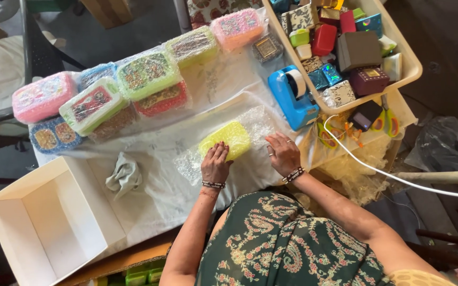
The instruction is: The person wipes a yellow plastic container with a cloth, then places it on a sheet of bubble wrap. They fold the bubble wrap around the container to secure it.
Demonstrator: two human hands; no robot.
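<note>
My left hand lies flat, fingers together, on the near end of a yellow box that sits on a sheet of bubble wrap in the middle of the table. It presses on the box but does not grip it. My right hand is just to the right of the box, spread open with the fingers pressing down on the bubble wrap — it holds nothing. The yellow box is already partly covered by the wrap, which pokes out at its left and far sides. To the far left there is a pile of wrapped boxes in pink, blue, green and red, all in clear plastic. A blue tape holder stands just past my right hand, close to the wrap. Behind it, on the right, a cream tray is full of little boxes in many colours. A white cable runs near my right arm. On the near left sits an open white carton, and a crumpled cloth lies between it and my left hand.
</note>
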